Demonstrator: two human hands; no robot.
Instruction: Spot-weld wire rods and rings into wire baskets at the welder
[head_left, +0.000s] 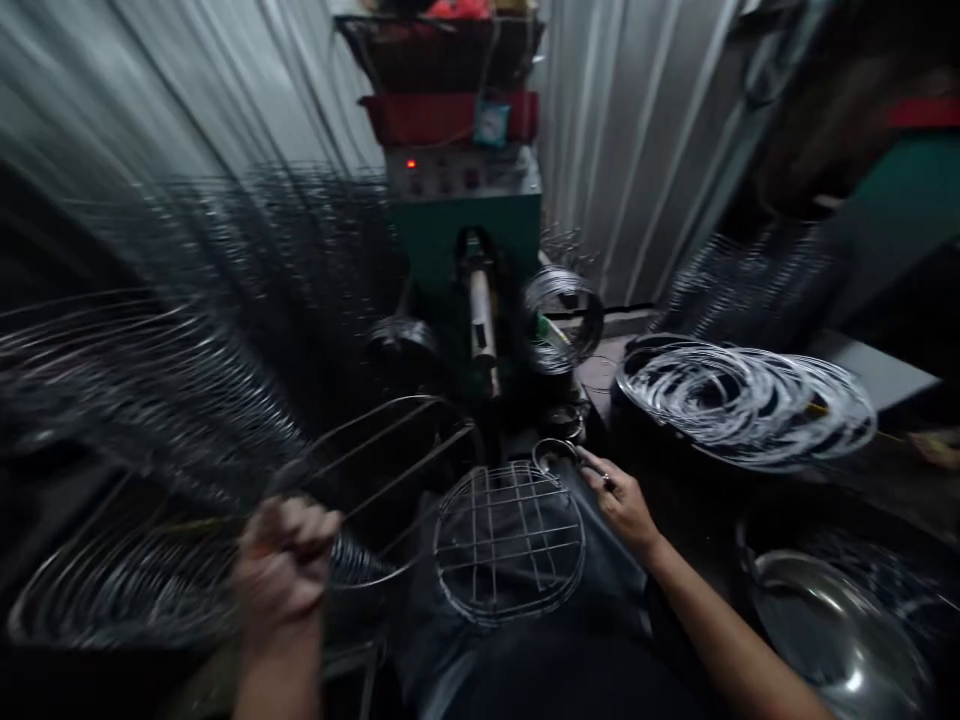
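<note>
Gripped tight in the closed left hand (286, 560), in front of the green machine (420, 235) and to its left, a blurry round wire frame (414, 472). Pinched in the right hand (621, 508), in front of the machine, a small metal hoop (537, 462). Also in front, on dark cloth (427, 640), a round wire rack (514, 546). Left of the machine, big wire stacks (187, 390). Right of it, a wire coil (534, 320), then a heap of wire rings (742, 405). Behind it, a gray ridged wall (615, 130).
</note>
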